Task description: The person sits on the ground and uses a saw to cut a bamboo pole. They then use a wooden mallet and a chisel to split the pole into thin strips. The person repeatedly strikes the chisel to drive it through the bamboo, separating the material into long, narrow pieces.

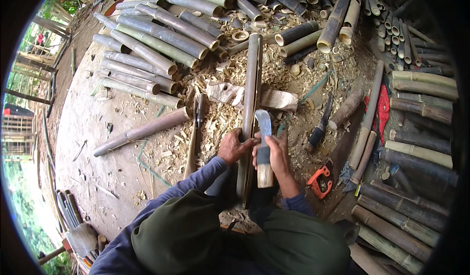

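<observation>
A long brown bamboo pole [251, 74] runs away from me between my legs, its far part resting across a pale, hacked wooden block [279, 99]. A lengthwise slit or groove shows along its right side. My left hand [236, 147] is closed over the pole from the left, fingers reaching across it. In my right hand [277, 158], beside the pole, is a billhook [264, 123] with a grey hooked blade, a dark-wrapped grip and a pale wooden butt. The blade points away from me, close to the pole; whether it touches is unclear.
Wood chips [215, 123] cover the ground around the block. Cut bamboo lengths [161, 37] lie piled at the far left, and more bamboo [421, 152] is stacked right. An orange-handled saw [320, 181] and a dark-handled blade [319, 133] lie right of me. One loose bamboo [142, 132] lies left.
</observation>
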`<state>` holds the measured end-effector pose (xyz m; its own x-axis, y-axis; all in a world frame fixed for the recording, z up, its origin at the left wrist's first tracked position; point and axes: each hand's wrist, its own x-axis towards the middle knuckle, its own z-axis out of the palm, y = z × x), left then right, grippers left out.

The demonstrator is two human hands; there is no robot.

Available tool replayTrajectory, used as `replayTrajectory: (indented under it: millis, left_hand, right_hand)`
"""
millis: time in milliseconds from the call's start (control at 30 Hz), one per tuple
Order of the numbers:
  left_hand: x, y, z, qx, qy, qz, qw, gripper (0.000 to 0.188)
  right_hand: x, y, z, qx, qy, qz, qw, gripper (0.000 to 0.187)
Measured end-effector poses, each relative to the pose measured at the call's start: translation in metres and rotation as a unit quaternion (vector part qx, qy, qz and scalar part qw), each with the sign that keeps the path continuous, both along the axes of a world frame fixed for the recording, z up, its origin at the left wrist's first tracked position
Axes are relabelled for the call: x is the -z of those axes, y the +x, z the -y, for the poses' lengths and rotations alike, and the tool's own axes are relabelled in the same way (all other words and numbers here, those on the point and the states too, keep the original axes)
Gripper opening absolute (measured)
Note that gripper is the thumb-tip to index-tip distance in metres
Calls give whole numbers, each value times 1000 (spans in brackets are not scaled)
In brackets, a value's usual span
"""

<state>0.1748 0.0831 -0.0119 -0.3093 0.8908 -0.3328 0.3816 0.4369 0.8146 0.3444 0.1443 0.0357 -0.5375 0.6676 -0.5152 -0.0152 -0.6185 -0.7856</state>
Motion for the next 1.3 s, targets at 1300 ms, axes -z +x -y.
replayTrajectory:
  millis: [1300]
  left_hand:
    - [8,-1,6,-11,8,35,999,42]
  right_hand:
    - [5,-14,-21,4,24,13,1000,49]
